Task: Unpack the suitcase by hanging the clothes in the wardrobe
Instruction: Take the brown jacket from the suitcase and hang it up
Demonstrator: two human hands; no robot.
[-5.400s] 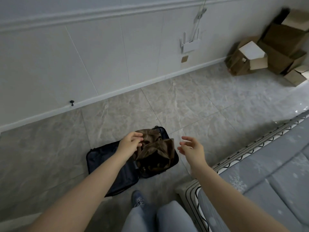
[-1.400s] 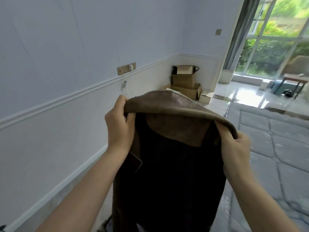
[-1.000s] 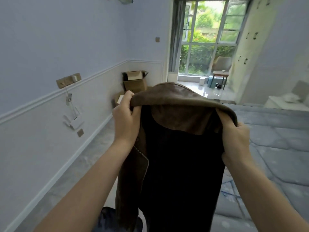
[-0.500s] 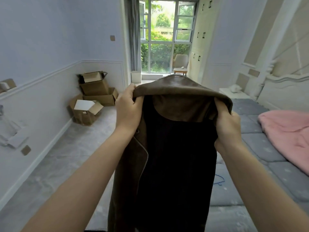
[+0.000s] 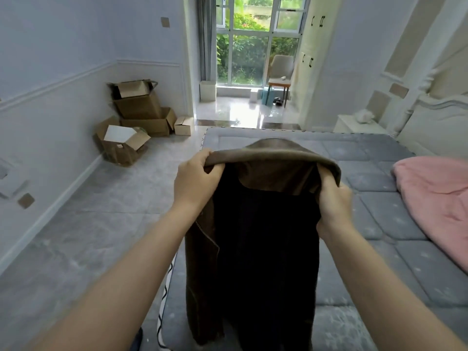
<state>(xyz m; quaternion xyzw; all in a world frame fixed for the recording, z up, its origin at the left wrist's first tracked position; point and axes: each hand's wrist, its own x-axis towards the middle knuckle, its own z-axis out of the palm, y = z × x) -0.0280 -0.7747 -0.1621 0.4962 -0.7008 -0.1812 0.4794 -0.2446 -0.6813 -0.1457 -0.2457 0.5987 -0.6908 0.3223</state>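
brown jacket [image 5: 253, 236] held up by its collar over the near edge of the bed [image 5: 367, 224], lining toward the viewer. left hand [image 5: 196, 182] and right hand [image 5: 334, 206] each have fingers curled tight on a collar end. to hang it well, keep the shoulders spread and level so a hanger can slip in; no hanger is in view.

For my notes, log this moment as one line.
left hand: grips jacket collar | right hand: grips collar | jacket: hangs above bed

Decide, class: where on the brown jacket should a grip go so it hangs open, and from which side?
Probably the collar edge of the brown jacket, one hand at each end from above, as the left hand and right hand do: the body hangs straight below.
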